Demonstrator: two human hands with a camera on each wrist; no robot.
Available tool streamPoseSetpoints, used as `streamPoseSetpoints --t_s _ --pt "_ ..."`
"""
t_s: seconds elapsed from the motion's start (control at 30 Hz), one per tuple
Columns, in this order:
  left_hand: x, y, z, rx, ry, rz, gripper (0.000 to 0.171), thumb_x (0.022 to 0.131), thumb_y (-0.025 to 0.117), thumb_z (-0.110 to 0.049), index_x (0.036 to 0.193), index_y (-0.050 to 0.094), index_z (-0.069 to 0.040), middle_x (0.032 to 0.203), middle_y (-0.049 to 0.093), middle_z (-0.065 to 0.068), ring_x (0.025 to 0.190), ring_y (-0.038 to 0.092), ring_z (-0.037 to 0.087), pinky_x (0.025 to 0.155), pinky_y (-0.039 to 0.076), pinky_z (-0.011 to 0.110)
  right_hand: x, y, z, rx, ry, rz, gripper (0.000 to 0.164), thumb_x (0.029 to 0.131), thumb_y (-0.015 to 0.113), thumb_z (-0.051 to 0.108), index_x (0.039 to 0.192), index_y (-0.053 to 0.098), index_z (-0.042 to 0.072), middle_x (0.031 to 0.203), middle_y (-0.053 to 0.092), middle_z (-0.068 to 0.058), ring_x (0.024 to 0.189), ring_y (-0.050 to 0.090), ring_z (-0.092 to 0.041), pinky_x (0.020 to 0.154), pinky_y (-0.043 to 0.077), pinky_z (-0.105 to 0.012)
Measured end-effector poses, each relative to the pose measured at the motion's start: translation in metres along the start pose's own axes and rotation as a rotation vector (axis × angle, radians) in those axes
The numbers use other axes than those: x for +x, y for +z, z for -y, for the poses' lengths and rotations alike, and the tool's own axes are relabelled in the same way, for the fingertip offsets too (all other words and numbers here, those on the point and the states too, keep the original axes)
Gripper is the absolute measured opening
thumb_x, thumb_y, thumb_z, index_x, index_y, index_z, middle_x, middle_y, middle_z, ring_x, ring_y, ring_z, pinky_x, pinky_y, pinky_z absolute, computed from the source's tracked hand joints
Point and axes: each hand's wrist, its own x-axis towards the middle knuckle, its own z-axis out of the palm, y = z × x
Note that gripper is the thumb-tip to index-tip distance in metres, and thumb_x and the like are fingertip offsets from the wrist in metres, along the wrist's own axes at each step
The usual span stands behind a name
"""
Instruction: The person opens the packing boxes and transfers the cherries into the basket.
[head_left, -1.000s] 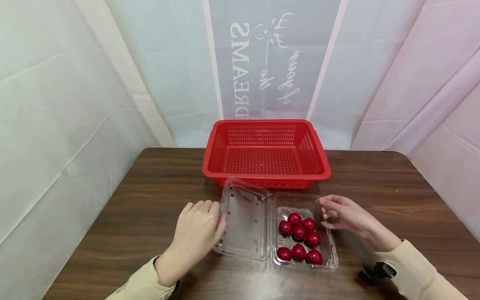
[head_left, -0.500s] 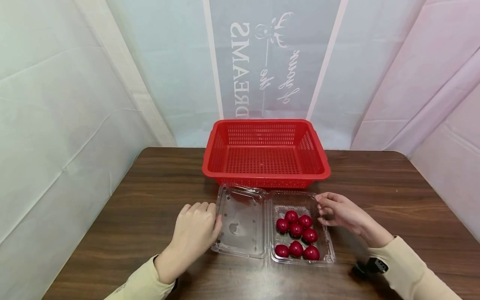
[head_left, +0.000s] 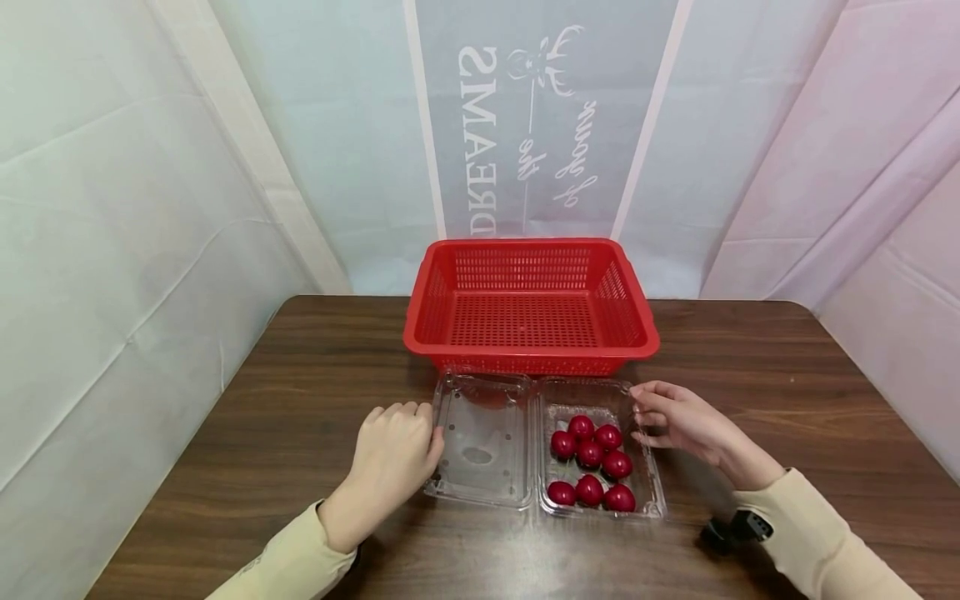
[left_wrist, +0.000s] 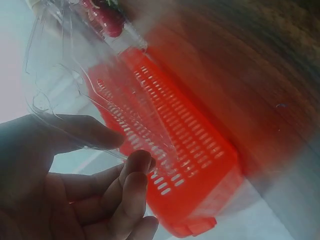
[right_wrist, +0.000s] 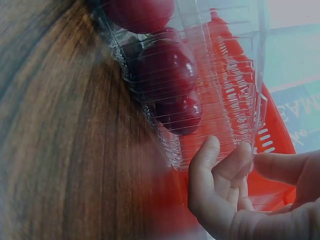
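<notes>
A clear plastic clamshell box point(head_left: 600, 508) lies unfolded on the table, its lid point(head_left: 480, 450) laid out to the left. Several glossy red cherries point(head_left: 589, 454) sit in the right half. At the lid's left edge my left hand point(head_left: 393, 454) pinches the rim between thumb and forefinger, as the left wrist view shows. My right hand point(head_left: 686, 425) holds the right rim of the box near its far corner; in the right wrist view the thumb and forefinger meet on that rim, with cherries point(right_wrist: 167, 70) visible through the ribbed wall.
A red perforated basket point(head_left: 525, 350) stands directly behind the box, close to its far edge. Brown wooden table point(head_left: 300, 375) surrounds both. Pale cloth hangs behind and at the sides. A dark wrist device point(head_left: 735, 529) sits at the right sleeve.
Both hands keep their hold while the box has shifted back toward the basket and slightly left. The lid's far left corner has come down. The basket stays in place.
</notes>
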Motion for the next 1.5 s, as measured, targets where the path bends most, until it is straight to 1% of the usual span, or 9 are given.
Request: streamPoseSetpoints --t_s 0.2,0.4,0.63,0.77,0.97,1.1,1.2,1.37,1.5 --pt "0.0 0.004 -0.001 0.005 -0.012 0.036 0.023 0.066 0.073 -0.019 0.059 0.054 -0.008 0.055 0.054 0.005 0.052 0.054 0.024 0.046 0.034 0.033 -0.001 -0.001 0.001 0.021 -0.006 -0.002 0.014 0.1 0.046 0.02 0.109 0.046 0.009 0.086 0.055 0.004 0.078 0.06 -0.006 0.081 0.054 -0.036" --pt "0.0 0.008 0.0 0.014 -0.011 0.038 0.024 0.066 0.073 -0.02 0.058 0.053 -0.008 0.054 0.054 0.004 0.05 0.054 0.024 0.045 0.033 0.032 -0.001 -0.002 0.002 0.036 -0.019 0.004 0.014 0.099 0.048 0.017 0.109 0.047 0.009 0.087 0.057 0.005 0.079 0.06 -0.006 0.082 0.054 -0.035" --pt "0.001 0.012 0.001 0.017 -0.021 0.064 0.025 0.066 0.073 -0.019 0.057 0.053 -0.009 0.052 0.052 0.004 0.048 0.053 0.024 0.044 0.033 0.032 0.001 -0.001 0.002 0.044 -0.033 0.006 0.023 0.096 0.052 0.012 0.115 0.043 0.003 0.092 0.06 0.005 0.081 0.064 -0.008 0.083 0.054 -0.037" --pt "0.001 0.015 0.002 0.017 -0.021 0.068 0.026 0.066 0.074 -0.019 0.056 0.052 -0.009 0.051 0.051 0.003 0.046 0.051 0.024 0.043 0.033 0.032 0.002 -0.001 0.001 0.052 -0.044 0.001 0.023 0.096 0.052 0.012 0.115 0.044 0.002 0.093 0.059 0.005 0.081 0.064 -0.008 0.083 0.054 -0.036" --pt "0.003 0.017 0.003 0.012 -0.032 0.087 0.027 0.065 0.073 -0.018 0.054 0.05 -0.01 0.05 0.052 0.005 0.045 0.05 0.025 0.042 0.033 0.034 0.005 -0.001 0.002 0.043 -0.048 -0.011 0.024 0.096 0.052 0.012 0.116 0.044 0.002 0.097 0.058 0.004 0.083 0.062 -0.007 0.083 0.054 -0.035" --pt "0.004 0.018 0.001 0.006 -0.042 0.098 0.027 0.065 0.071 -0.017 0.052 0.049 -0.01 0.049 0.052 0.005 0.044 0.05 0.026 0.041 0.034 0.035 0.008 0.0 0.005 0.029 -0.045 -0.023 0.024 0.096 0.053 0.013 0.116 0.044 0.002 0.096 0.059 0.004 0.084 0.063 -0.007 0.084 0.054 -0.036" --pt "0.004 0.019 0.0 0.002 -0.048 0.108 0.028 0.065 0.071 -0.015 0.05 0.047 -0.01 0.048 0.05 0.006 0.043 0.05 0.026 0.04 0.035 0.035 0.009 0.0 0.006 0.015 -0.041 -0.029 0.027 0.096 0.053 0.014 0.118 0.042 0.002 0.095 0.059 0.005 0.084 0.063 -0.007 0.084 0.054 -0.036" --pt "0.005 0.021 -0.001 -0.012 -0.065 0.149 0.029 0.065 0.07 -0.014 0.048 0.047 -0.011 0.046 0.051 0.006 0.042 0.051 0.026 0.039 0.036 0.036 0.012 0.0 0.007 0.017 -0.036 -0.029 0.028 0.096 0.053 0.015 0.118 0.041 0.002 0.094 0.059 0.006 0.083 0.062 -0.006 0.083 0.054 -0.035" --pt "0.006 0.023 -0.002 -0.033 -0.081 0.203 0.032 0.066 0.069 -0.013 0.045 0.045 -0.013 0.044 0.05 0.006 0.04 0.05 0.025 0.037 0.036 0.037 0.012 0.0 0.006 0.03 -0.043 -0.027 0.025 0.096 0.053 0.014 0.117 0.043 0.004 0.094 0.059 0.006 0.083 0.062 -0.006 0.082 0.054 -0.035"
